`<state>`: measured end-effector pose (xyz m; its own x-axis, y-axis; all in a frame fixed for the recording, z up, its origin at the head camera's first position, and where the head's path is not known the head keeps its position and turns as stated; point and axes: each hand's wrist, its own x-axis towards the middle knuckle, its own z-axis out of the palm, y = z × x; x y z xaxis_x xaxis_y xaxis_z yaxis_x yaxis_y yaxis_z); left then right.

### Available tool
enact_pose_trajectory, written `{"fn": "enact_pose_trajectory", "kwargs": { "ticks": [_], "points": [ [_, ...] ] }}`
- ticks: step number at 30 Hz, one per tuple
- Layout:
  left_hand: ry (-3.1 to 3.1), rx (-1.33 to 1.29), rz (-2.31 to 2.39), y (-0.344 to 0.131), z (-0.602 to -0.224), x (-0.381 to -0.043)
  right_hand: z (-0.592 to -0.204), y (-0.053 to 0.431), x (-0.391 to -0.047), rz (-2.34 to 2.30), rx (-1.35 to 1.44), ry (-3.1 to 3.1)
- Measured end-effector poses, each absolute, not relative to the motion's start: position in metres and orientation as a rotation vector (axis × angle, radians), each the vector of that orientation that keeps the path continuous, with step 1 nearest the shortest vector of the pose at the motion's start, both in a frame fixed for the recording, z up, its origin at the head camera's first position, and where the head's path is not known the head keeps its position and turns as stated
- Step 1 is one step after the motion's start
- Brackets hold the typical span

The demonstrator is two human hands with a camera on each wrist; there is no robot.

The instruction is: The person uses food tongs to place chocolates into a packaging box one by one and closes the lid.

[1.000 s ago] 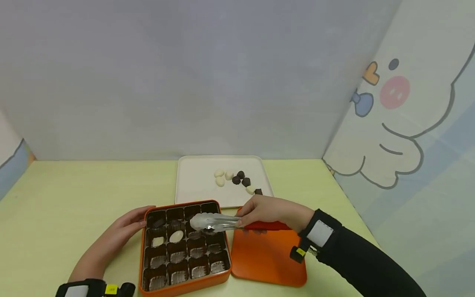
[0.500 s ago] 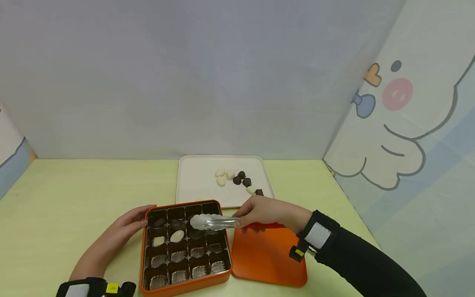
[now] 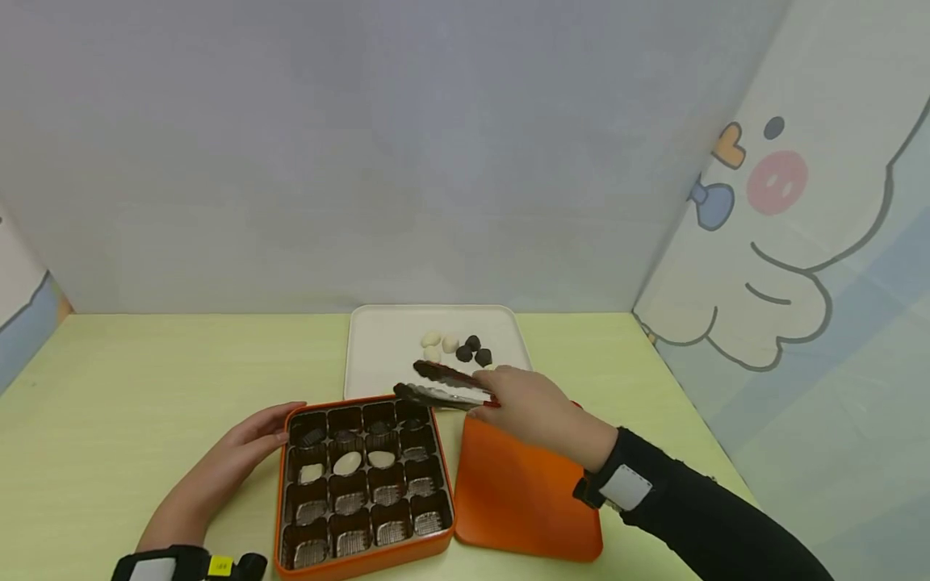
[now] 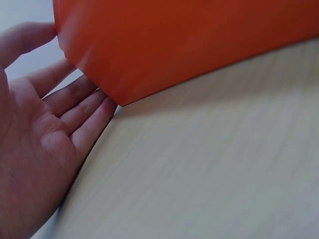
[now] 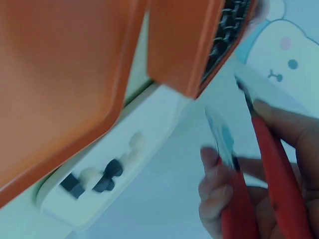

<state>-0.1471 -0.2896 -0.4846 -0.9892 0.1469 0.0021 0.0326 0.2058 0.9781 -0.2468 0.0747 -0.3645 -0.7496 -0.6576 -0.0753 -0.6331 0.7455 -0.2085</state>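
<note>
In the head view, an orange box [image 3: 363, 558] holds a dark tray divided into small compartments. Three pale pieces, among them a white oval one [image 3: 347, 463], lie side by side in its second row from the back; the back row is too dark to read. My left hand [image 3: 250, 440] rests against the box's left side, fingers fairly straight at the corner in the left wrist view. My right hand [image 3: 534, 403] grips red-handled tongs [image 5: 284, 184], whose metal arms are spread apart above the box's back right corner and the white tray's front edge. Nothing sits between the tong tips.
Behind the box lies a white tray [image 3: 378, 339] with several white pieces [image 3: 431, 339] and dark pieces [image 3: 464, 353]. An orange lid [image 3: 523, 508] lies right of the box, partly under my right arm. A wall rises behind the pale table [image 3: 182, 355].
The tongs have spread and moved back and up from over the box. A white piece now shows in the compartment they covered. My left hand stays in place.
</note>
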Motion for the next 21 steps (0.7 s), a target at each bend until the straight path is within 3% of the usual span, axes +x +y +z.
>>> {"fn": "enact_pose_trajectory", "kwargs": {
  "ticks": [21],
  "points": [
    [2.358, 0.199, 1.914, -0.291, -0.484, -0.147, -0.440, 0.072, -0.291, 0.304, -0.829, 3.076]
  ]
}}
